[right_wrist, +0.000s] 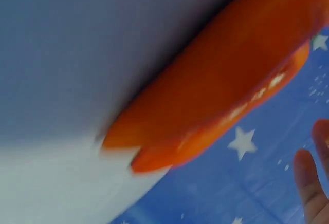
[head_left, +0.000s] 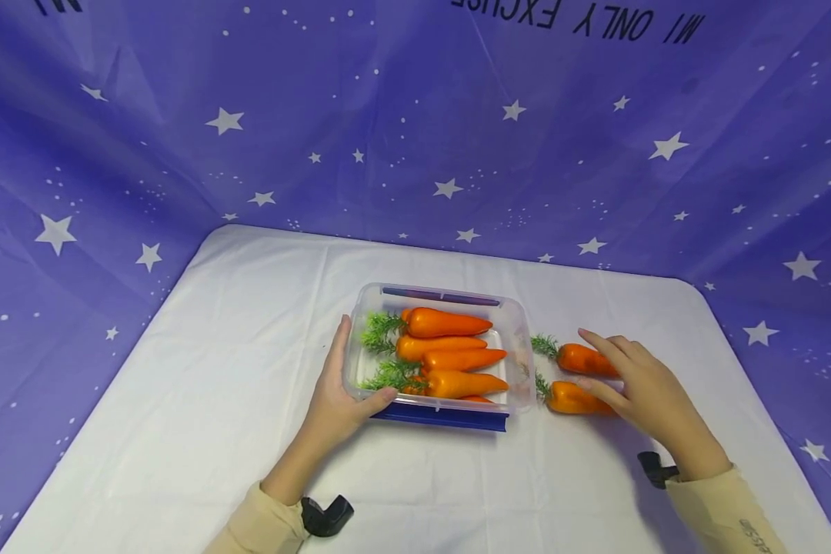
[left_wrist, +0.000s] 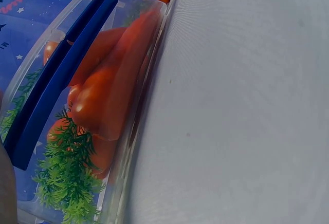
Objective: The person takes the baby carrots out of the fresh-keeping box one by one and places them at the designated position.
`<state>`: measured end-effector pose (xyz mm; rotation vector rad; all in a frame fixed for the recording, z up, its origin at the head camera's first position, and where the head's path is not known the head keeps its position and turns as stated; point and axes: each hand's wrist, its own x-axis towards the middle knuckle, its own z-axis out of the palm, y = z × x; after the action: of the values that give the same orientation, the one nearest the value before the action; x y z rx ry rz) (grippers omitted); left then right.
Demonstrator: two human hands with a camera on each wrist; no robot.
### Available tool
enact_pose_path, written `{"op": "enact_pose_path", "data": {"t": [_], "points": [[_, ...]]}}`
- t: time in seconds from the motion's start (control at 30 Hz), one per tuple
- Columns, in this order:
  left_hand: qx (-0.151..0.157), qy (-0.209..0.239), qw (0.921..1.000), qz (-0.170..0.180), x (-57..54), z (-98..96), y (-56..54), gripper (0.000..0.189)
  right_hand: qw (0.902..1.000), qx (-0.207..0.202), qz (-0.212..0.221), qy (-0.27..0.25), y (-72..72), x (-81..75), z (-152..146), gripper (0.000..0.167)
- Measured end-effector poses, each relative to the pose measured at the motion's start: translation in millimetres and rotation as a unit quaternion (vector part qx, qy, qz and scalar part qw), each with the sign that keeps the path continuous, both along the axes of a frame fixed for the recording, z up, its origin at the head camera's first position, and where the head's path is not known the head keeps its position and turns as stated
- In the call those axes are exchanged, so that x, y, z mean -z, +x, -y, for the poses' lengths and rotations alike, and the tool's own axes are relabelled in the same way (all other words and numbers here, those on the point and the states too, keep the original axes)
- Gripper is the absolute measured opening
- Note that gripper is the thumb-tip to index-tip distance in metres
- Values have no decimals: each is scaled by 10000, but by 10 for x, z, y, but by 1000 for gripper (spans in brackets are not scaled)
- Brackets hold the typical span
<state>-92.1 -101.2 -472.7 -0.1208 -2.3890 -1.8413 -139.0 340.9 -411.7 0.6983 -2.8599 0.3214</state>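
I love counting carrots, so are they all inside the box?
No, two carrots lie on the white cloth outside the box, near the right hand.

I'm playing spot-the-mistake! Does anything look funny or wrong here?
The writing on the starry cloth looks upside down, which is odd because words usually stand upright. Two carrots lie outside the clear box, but I see nothing spilled or broken.

White cloth-covered table (head_left: 263, 308), purple backdrop (head_left: 422, 77) with white stars (head_left: 225, 121), black lettering (head_left: 583, 19)
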Motion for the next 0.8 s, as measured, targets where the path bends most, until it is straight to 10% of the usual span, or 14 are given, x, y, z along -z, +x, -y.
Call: {"op": "enact_pose_path", "data": {"t": [0.8], "points": [[-23, -73, 10000, -23, -16, -8, -7, 120, 9416, -907, 12, -3243, 291, 21, 1016, 69]]}}
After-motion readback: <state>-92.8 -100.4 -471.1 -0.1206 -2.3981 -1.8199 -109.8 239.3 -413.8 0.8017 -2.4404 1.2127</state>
